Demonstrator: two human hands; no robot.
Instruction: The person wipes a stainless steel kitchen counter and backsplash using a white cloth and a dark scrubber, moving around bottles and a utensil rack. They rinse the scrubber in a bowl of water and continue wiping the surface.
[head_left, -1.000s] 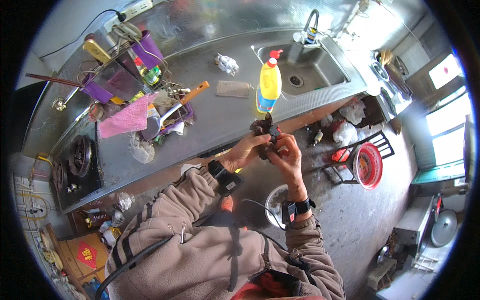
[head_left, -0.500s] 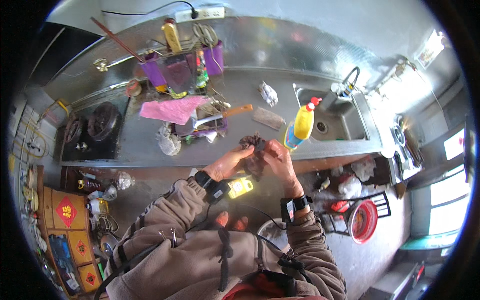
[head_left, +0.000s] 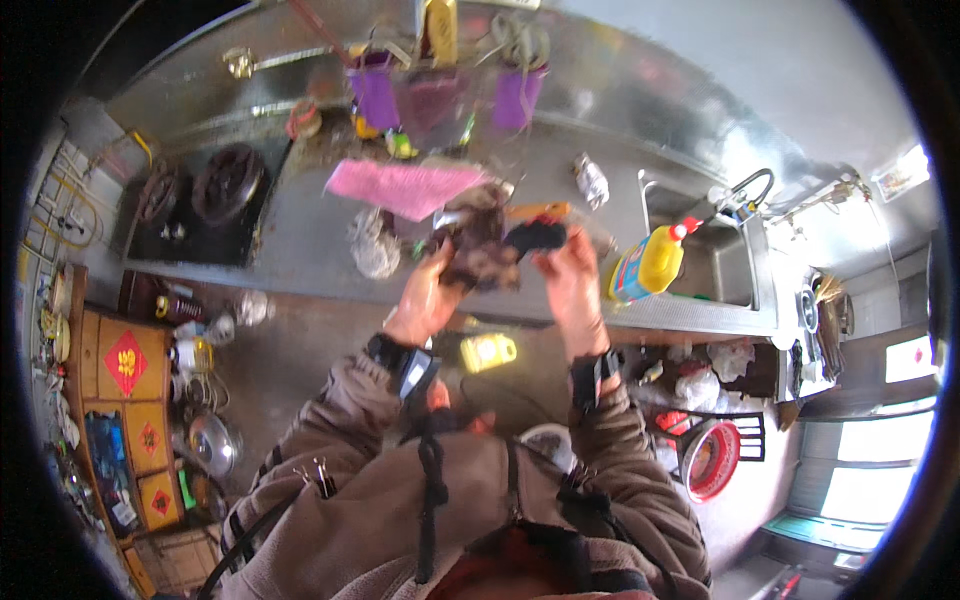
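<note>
From my end of the feed, biggest thing in the head view is the long grey metal counter (head_left: 305, 225), bending right across. Next down is a wooden cabinet (head_left: 160, 350) way over on the left, with red diamond decorations (head_left: 125, 363) on its front. Then a black stove (head_left: 205, 247) with 2 burners (head_left: 228, 183) at the counter's left end, and a metal sink (head_left: 735, 270) set in near the right end. Lower right I've got a red basin (head_left: 693, 455) next to a dark slatted frame (head_left: 752, 437).

Getting smaller: a pink cloth (head_left: 405, 188) lies over some clutter on the counter, a yellow bottle (head_left: 655, 262) with a red cap is just left of the sink, and a yellow jug (head_left: 487, 352) shows below the counter edge.

My hands are apart. My left hand (head_left: 425, 300) is closed on the lower left of a dark brown bundle (head_left: 475, 258), crumpled, held up mid-view in front of the counter. My right hand (head_left: 572, 280) pinches a smaller black piece (head_left: 537, 236) by its right end. It's blurry there, so I can't tell if that's joined to the bundle or just overlapping it. Smallest bit: an orange handle (head_left: 540, 211) poking out right behind it.
</note>
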